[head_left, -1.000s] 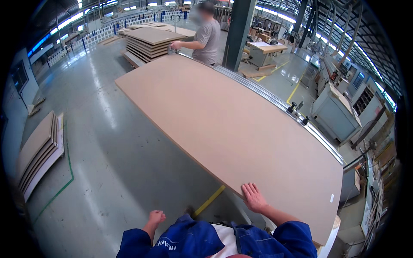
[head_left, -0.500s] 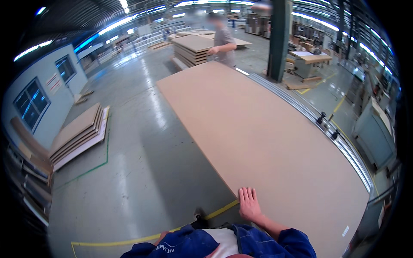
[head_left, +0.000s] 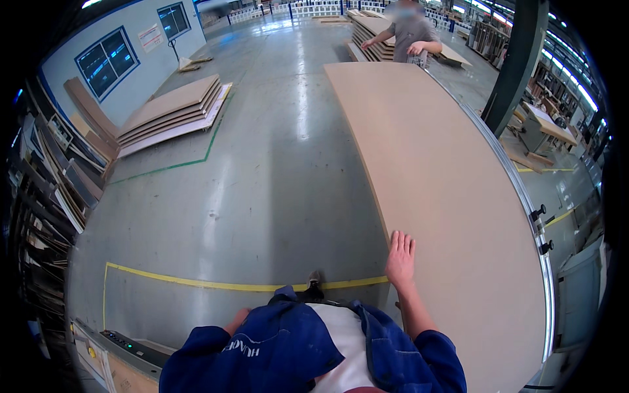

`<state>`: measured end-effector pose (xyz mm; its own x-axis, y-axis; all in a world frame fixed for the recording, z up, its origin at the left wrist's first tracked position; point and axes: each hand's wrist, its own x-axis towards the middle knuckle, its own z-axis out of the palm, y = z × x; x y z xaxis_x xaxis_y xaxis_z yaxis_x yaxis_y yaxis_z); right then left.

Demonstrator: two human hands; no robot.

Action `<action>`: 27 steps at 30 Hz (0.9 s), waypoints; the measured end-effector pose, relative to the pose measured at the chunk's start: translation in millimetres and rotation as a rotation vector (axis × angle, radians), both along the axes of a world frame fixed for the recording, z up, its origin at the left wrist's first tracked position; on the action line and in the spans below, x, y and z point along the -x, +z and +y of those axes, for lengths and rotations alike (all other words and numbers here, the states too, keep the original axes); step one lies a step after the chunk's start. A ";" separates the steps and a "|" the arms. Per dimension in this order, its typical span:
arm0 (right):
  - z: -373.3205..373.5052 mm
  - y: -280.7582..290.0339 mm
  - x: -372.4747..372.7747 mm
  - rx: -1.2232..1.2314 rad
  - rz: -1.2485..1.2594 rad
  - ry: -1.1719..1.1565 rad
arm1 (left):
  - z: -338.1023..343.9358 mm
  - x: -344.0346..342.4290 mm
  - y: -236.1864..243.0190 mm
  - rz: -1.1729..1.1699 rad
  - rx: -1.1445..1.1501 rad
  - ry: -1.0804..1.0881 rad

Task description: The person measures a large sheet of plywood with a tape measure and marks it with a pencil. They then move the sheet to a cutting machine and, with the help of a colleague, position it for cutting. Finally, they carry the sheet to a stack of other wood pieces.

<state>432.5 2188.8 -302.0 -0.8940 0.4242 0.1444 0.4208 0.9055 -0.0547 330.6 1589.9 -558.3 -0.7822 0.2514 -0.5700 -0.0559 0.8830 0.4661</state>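
A large flat brown board [head_left: 445, 164] stretches away on my right, its left edge running lengthwise beside the floor. My right hand [head_left: 401, 257] lies flat on it close to that edge, fingers extended and holding nothing. Along the board's right side runs a silver metal rail [head_left: 541, 275] with black knobs [head_left: 546, 247]. Only a small part of my left hand [head_left: 238, 319] shows at my left side by the blue jacket; its fingers are hidden.
At the board's far end stands another person [head_left: 413, 33], near stacked boards [head_left: 373, 27]. More boards [head_left: 173, 105] lie stacked at left, by a white-walled room. A green post [head_left: 517, 65] rises at right. A control panel [head_left: 134, 347] sits lower left; yellow tape [head_left: 249, 287] crosses the floor.
My view has swung left and downward, bringing the control panel into sight. The right hand still rests on the board near its edge. The other person's arms have shifted apart.
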 end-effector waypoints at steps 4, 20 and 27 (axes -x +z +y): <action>14.7 -4.5 -6.4 0.022 0.030 0.018 | 29.4 20.8 19.3 -0.031 -0.152 0.006; -33.5 -21.4 -68.8 0.168 0.125 -0.221 | 170.1 106.8 -4.7 -0.143 0.057 -0.551; -49.8 -15.8 -148.0 0.390 0.310 -0.481 | 220.3 112.6 -14.9 -0.158 0.118 -0.758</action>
